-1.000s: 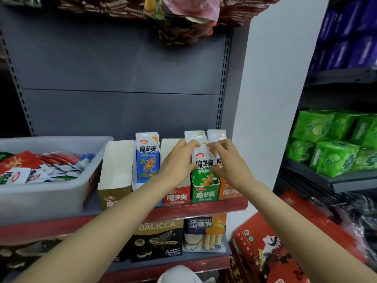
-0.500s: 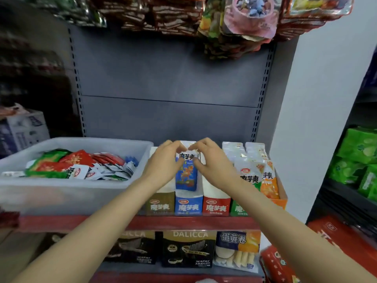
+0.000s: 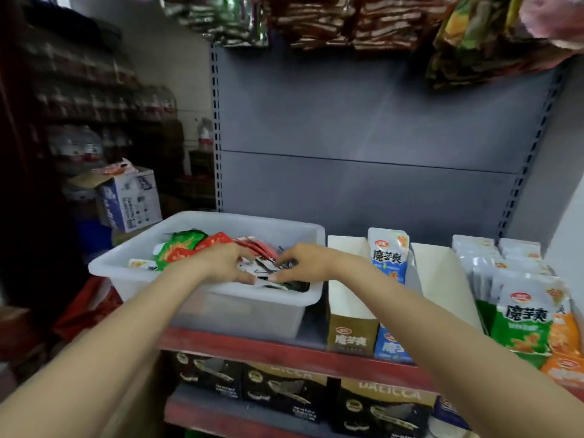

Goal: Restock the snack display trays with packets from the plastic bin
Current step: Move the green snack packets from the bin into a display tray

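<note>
A translucent white plastic bin (image 3: 126,263) stands on the shelf at the left, holding several small packets (image 3: 180,248) in green, red and white. My left hand (image 3: 221,263) and my right hand (image 3: 303,260) are both inside the bin, close together, fingers curled onto the loose packets at its front right. To the right stand the display trays: a brown tray (image 3: 350,336) with nothing visible inside, a blue tray with one blue packet (image 3: 388,254), a white-walled tray (image 3: 442,279), and a green tray full of green packets (image 3: 521,320).
The shelf has a red front edge (image 3: 252,346). Black wafer boxes (image 3: 284,390) fill the shelf below. Hanging snack bags (image 3: 316,20) crowd the space overhead. A cardboard box (image 3: 129,200) sits on the floor stock at the far left.
Both hands have moved left, from the green and blue trays into the bin. The view has swung left with them.
</note>
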`<state>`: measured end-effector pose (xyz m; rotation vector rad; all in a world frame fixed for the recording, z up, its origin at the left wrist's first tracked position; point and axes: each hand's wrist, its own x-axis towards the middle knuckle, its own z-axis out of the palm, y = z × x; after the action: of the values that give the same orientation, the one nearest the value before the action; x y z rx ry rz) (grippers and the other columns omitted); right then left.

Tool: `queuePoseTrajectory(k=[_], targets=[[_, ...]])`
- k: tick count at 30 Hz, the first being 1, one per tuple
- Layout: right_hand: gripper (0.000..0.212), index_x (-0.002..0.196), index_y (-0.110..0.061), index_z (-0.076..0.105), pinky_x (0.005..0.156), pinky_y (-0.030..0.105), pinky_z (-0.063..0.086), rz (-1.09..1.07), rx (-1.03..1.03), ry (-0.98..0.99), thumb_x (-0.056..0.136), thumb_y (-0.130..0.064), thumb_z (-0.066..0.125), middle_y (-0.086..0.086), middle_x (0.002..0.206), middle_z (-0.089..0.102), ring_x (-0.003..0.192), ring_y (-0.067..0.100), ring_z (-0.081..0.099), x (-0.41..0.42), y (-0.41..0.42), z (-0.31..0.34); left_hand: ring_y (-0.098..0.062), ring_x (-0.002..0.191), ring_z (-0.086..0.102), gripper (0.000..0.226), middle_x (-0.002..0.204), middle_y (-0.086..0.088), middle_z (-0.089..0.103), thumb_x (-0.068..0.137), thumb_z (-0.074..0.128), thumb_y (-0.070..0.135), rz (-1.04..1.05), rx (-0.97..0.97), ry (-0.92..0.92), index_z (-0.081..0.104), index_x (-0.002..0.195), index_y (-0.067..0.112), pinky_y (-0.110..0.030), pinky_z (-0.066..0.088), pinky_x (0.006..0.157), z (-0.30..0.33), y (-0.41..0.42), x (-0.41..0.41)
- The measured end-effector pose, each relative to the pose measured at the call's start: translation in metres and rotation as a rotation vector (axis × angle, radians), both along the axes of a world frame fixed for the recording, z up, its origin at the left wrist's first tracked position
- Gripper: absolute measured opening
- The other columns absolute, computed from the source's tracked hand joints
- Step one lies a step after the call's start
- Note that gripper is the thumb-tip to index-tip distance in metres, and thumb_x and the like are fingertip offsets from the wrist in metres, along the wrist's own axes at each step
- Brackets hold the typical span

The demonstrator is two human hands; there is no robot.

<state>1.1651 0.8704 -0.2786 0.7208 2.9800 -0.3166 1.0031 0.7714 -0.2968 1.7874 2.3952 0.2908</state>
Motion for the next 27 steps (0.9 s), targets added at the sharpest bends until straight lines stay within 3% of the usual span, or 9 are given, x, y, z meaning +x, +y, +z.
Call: queuePoseTrajectory(k=[3, 7, 10, 14, 16, 18, 20, 25, 27], targets=[[0.054, 0.128, -0.025, 0.059, 0.100, 0.027, 0.036, 0.002, -0.160, -0.035, 0.085, -0.058, 0.056, -0.003, 0.133, 0.053, 0.122, 0.017, 0.048, -0.002, -0.002, 0.012, -0.015, 0.123, 0.049, 0.055, 0.136, 0.005, 0.052, 0.083, 0.068, 0.038, -0.007, -0.039, -0.060, 0.054, 0.132, 0.018, -0.021, 0.034, 0.097, -0.002, 0.000, -0.008], [0.050, 0.117, -0.030, 0.066, 0.109, 0.032, 0.034, 0.041, -0.214, -0.056, 0.080, -0.061, 0.059, -0.010, 0.129, 0.057, 0.121, 0.013, 0.049, 0.000, -0.004, 0.016, -0.016, 0.121, 0.050, 0.052, 0.132, 0.005, 0.056, 0.079, 0.073, 0.039, 0.029, 0.048, -0.130, 0.060, 0.125, 0.019, -0.025, 0.037, 0.100, -0.009, 0.000, -0.011], [0.058, 0.112, -0.022, 0.070, 0.110, 0.037, 0.034, 0.028, -0.228, -0.079, 0.076, -0.066, 0.058, -0.003, 0.126, 0.061, 0.119, 0.016, 0.052, 0.000, -0.008, 0.015, -0.018, 0.123, 0.049, 0.051, 0.131, 0.005, 0.056, 0.076, 0.075, 0.040, 0.065, 0.070, -0.146, 0.062, 0.123, 0.022, -0.033, 0.038, 0.105, -0.015, 0.002, -0.016], [0.052, 0.111, -0.022, 0.071, 0.107, 0.035, 0.037, 0.042, -0.215, -0.103, 0.079, -0.062, 0.058, -0.007, 0.123, 0.063, 0.115, 0.012, 0.053, 0.005, -0.016, 0.013, -0.020, 0.122, 0.050, 0.045, 0.128, 0.004, 0.058, 0.075, 0.077, 0.035, 0.110, 0.103, -0.133, 0.064, 0.117, 0.028, -0.039, 0.037, 0.106, -0.020, 0.007, -0.021], [0.045, 0.102, -0.020, 0.073, 0.098, 0.030, 0.043, 0.059, -0.205, -0.078, 0.083, -0.058, 0.057, -0.007, 0.109, 0.067, 0.101, 0.011, 0.057, 0.009, -0.021, 0.015, -0.021, 0.122, 0.049, 0.042, 0.128, 0.005, 0.058, 0.075, 0.077, 0.034, 0.119, 0.109, -0.118, 0.065, 0.115, 0.028, -0.041, 0.036, 0.106, -0.022, 0.008, -0.021], [0.042, 0.075, -0.012, 0.067, 0.070, 0.023, 0.040, 0.045, -0.167, 0.003, 0.091, -0.048, 0.052, -0.001, 0.074, 0.057, 0.068, 0.013, 0.050, 0.013, -0.026, 0.018, -0.021, 0.123, 0.049, 0.041, 0.129, 0.005, 0.058, 0.076, 0.077, 0.032, 0.126, 0.110, -0.116, 0.065, 0.115, 0.027, -0.041, 0.035, 0.106, -0.022, 0.008, -0.021], [0.043, 0.065, -0.010, 0.055, 0.055, 0.024, 0.030, 0.015, -0.096, 0.146, 0.098, -0.034, 0.046, 0.003, 0.063, 0.042, 0.057, 0.013, 0.038, 0.014, -0.030, 0.022, -0.021, 0.122, 0.049, 0.040, 0.130, 0.003, 0.057, 0.078, 0.075, 0.029, 0.132, 0.099, -0.107, 0.065, 0.116, 0.026, -0.040, 0.036, 0.106, -0.020, 0.008, -0.018], [0.042, 0.070, 0.003, 0.049, 0.062, 0.030, 0.033, -0.079, -0.086, 0.611, 0.100, -0.025, 0.043, 0.013, 0.068, 0.046, 0.064, 0.021, 0.040, 0.025, -0.023, 0.033, -0.023, 0.114, 0.055, 0.036, 0.126, -0.004, 0.059, 0.083, 0.071, 0.022, 0.129, 0.049, -0.092, 0.064, 0.118, 0.019, -0.035, 0.043, 0.099, -0.010, 0.001, -0.006], [0.042, 0.068, 0.002, 0.045, 0.063, 0.035, 0.042, -0.109, -0.095, 0.697, 0.099, -0.026, 0.045, 0.011, 0.066, 0.043, 0.064, 0.021, 0.040, 0.035, -0.018, 0.036, -0.018, 0.109, 0.059, 0.031, 0.120, -0.001, 0.064, 0.086, 0.067, 0.016, 0.084, 0.252, -0.208, 0.065, 0.116, 0.014, -0.026, 0.045, 0.093, -0.004, -0.001, 0.005]])
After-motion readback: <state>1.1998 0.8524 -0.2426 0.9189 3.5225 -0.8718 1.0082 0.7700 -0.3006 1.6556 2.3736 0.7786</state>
